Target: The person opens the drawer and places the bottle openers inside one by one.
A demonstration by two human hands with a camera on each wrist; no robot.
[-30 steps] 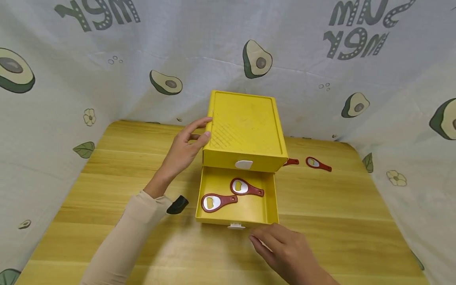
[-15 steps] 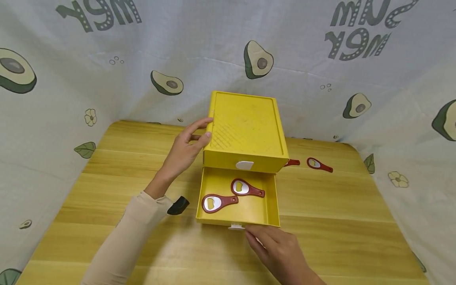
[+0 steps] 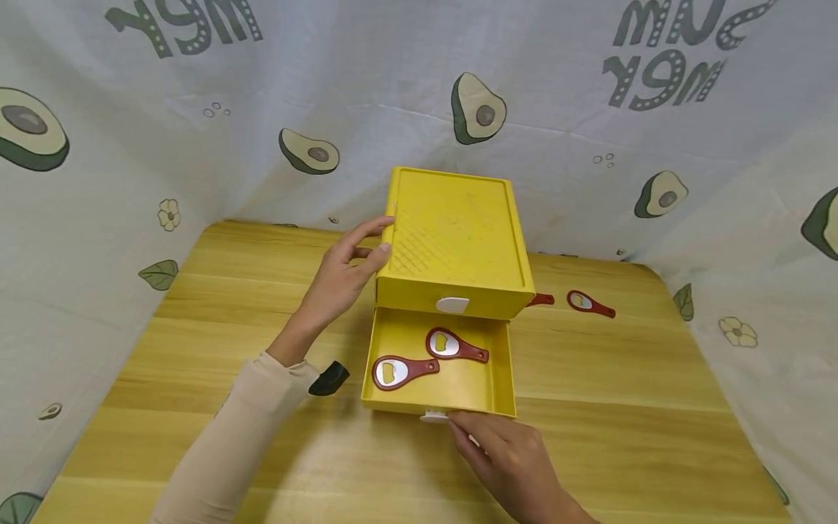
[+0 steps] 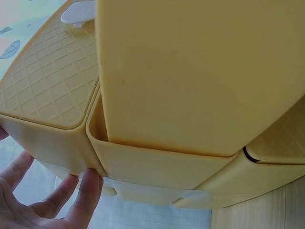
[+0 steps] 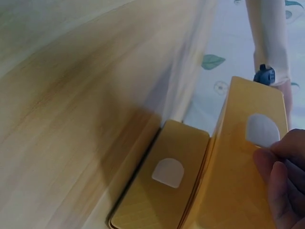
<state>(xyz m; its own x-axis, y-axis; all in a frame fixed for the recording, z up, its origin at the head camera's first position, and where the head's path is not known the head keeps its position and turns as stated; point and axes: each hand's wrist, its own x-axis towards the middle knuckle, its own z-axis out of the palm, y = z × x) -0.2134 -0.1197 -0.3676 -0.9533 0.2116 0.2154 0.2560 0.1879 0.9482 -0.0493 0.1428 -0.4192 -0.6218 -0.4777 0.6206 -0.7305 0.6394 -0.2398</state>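
A yellow two-drawer box [image 3: 452, 240] stands at the middle of the wooden table. Its lower drawer [image 3: 500, 364] is pulled out and holds two red bottle openers [image 3: 398, 371] [image 3: 456, 345]. My left hand [image 3: 363, 251] rests with straight fingers against the box's left side; its fingers [image 4: 86, 191] show under the box wall [image 4: 190, 71] in the left wrist view. My right hand [image 3: 474, 435] touches the drawer's front beside its white tab [image 3: 434, 416]. In the right wrist view its fingertips [image 5: 281, 176] lie just below that tab [image 5: 262, 130].
Two more red openers lie on the table right of the box, one in plain view [image 3: 591, 303], one half hidden behind the box corner [image 3: 540, 299]. An avocado-print cloth [image 3: 196, 145] walls the table on three sides. The upper drawer's white tab [image 3: 452, 304] sits flush.
My right hand has moved forward and left until its fingertips reach the drawer front by the white tab. The left hand, box and drawer have stayed in place.
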